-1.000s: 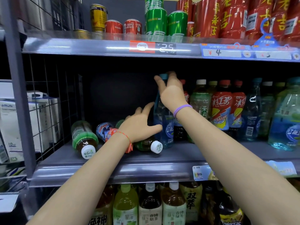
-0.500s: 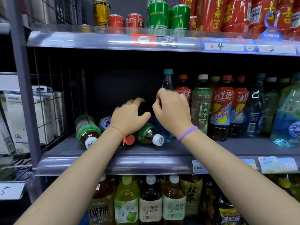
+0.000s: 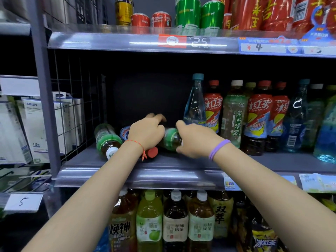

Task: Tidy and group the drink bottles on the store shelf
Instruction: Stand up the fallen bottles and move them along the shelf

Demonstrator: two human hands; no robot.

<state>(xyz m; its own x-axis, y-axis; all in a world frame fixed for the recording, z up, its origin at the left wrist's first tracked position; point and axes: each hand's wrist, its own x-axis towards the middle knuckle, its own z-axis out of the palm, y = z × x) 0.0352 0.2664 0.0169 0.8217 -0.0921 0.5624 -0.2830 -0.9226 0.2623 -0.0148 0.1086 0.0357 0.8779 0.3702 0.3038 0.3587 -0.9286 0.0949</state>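
Middle shelf (image 3: 181,161): 3 bottles lie on their sides at the left end, caps toward the shelf front.

1. Green-label tea bottle (image 3: 106,140), white cap, lies farthest left, touched by neither hand.
2. Red-cap bottle (image 3: 125,131), blue-and-red label, lies just beside it at 3 o'clock. The left hand (image 3: 148,132) covers its middle, fingers curled down over it; only the base end and the red cap show. Whether the fingers close round the bottle cannot be told.
3. Green lying bottle (image 3: 171,139) sits between the 2 hands. The right hand (image 3: 195,140) grips its cap end, fingers curled round it, thumb toward 12 o'clock.

Upright stock stands at 3 o'clock of the hands: a clear blue-cap water bottle (image 3: 195,104) just behind the right hand, then red-label iced tea bottles (image 3: 213,106) and a jasmine tea bottle (image 3: 233,113).

A red string bracelet (image 3: 138,144) circles the left wrist; a purple band (image 3: 218,149) circles the right wrist.
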